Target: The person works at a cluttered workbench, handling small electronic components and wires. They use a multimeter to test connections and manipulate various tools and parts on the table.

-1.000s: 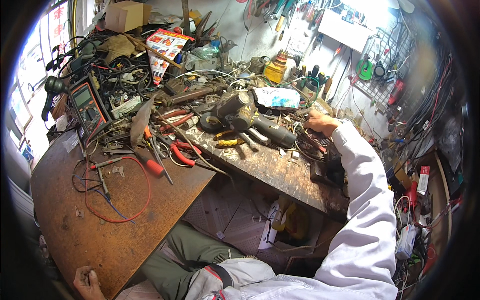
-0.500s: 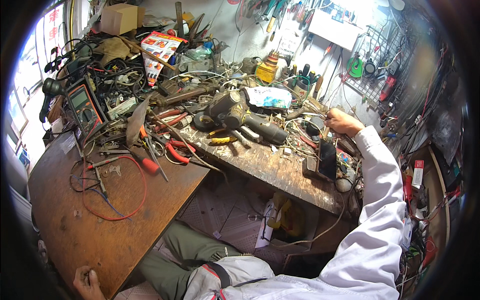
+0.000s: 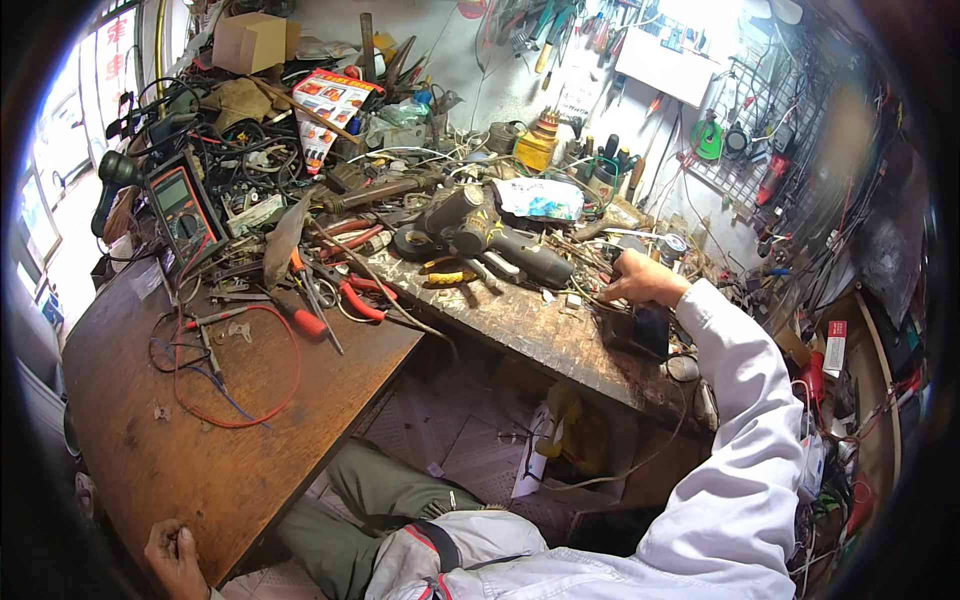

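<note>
My right hand [image 3: 640, 281] reaches into the clutter on the worn wooden bench [image 3: 540, 325], fingers bent downward and drawn together. Whatever lies between those fingertips is too small or too hidden to name. Just in front of the hand sits a dark box-shaped thing [image 3: 640, 330], and behind it a small round gauge [image 3: 674, 243]. To its left lies a black and yellow power tool [image 3: 500, 240]. Down at the lower left, my left hand [image 3: 178, 560] rests at the edge of the brown tabletop [image 3: 220, 470], thumb and forefinger loosely bent and apart.
An orange-rimmed multimeter [image 3: 182, 212] leans at the left, its red test lead [image 3: 297, 375] looped on the tabletop. Red-handled pliers [image 3: 360, 300] and a red-handled screwdriver [image 3: 306, 322] lie nearby. Cables and tools heap up at the back left. A gap separates the two work surfaces.
My right hand has moved left and nearer to me, away from the back of the bench. The left hand stays at the tabletop edge. The view has shifted slightly.
</note>
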A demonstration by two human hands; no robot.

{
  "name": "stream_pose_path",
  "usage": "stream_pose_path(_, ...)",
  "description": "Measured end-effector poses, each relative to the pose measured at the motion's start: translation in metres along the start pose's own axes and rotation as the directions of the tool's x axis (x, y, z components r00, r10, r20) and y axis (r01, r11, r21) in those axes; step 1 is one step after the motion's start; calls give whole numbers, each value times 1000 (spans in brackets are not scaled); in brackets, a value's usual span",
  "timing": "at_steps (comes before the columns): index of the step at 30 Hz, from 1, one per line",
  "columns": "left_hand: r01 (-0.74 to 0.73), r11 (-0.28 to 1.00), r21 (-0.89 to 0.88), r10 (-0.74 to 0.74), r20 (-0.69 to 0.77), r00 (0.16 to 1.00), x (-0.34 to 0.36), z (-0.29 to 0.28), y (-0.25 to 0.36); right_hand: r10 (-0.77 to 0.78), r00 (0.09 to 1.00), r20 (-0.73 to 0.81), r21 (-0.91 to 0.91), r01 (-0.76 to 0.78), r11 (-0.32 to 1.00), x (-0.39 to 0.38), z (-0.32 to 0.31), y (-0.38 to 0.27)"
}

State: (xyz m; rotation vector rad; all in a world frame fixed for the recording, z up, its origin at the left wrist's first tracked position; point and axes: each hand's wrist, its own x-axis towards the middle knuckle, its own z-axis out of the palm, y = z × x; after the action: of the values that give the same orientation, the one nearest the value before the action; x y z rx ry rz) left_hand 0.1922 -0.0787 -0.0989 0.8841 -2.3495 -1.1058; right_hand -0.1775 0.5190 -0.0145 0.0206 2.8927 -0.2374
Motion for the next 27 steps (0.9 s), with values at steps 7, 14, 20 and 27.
stream_pose_path(7,-81,993,-90,77,-54,996,3,-1,-34,-100,994,-50,1,100,995,28,13,-5)
stream_pose_path(14,-123,989,-79,119,-50,992,5,12,-6,-25,986,-166,75,37,996,44,35,62)
stream_pose_path(20,-201,977,-67,196,-80,977,-2,3,-27,197,962,-187,513,-76,855,33,-10,51)
stream_pose_path(27,-216,975,-50,212,-83,974,-3,7,-22,-250,856,-453,616,503,606,-11,-60,-76)
